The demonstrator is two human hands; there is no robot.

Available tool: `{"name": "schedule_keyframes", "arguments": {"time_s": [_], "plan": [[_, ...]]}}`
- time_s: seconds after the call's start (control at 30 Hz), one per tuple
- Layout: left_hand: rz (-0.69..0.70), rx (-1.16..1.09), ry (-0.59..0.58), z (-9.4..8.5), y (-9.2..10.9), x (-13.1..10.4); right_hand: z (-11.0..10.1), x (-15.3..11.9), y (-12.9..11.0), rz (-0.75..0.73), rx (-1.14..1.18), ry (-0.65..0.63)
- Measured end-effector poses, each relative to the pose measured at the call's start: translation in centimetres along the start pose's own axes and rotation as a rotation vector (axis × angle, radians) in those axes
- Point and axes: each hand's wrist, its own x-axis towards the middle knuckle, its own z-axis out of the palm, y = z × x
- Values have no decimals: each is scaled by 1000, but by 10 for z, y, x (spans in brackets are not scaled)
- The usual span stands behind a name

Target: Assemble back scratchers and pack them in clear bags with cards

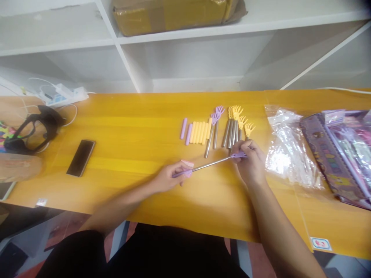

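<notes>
A back scratcher with a metal rod is held between both hands, tilted slightly up to the right. My left hand is closed round its purple grip, with a small pink piece at the fingers. My right hand pinches the purple claw head at the other end, partly hiding it. Beyond lie purple-headed scratcher rods and yellow-headed scratcher rods without grips. To their left are a row of yellow grip tubes and two purple grip tubes.
Clear plastic bags and a purple printed display box with wrapped items lie at the right. A phone, black goggles-like frame and power strip are at the left. White shelving with a cardboard box stands behind the table.
</notes>
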Motion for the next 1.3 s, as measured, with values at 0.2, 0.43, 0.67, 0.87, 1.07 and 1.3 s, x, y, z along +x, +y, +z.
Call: {"name": "schedule_keyframes", "arguments": {"time_s": [0.2,0.43,0.67,0.87,1.07,1.3], "plan": [[1,-24,17,1,-2,0,3,-1,1,-9,-2,-18],[-15,-10,30,2,-2,-1,13,-7,4,51,-5,-18],[4,-25,32,4,2,1,15,-8,9,94,-18,-45],[22,-37,56,7,2,3,-1,-2,12,135,-130,-1],[30,-39,60,7,1,3,-3,-2,7,223,-176,-82],[34,-81,62,8,2,3,-1,-5,4,119,-173,-138]]}}
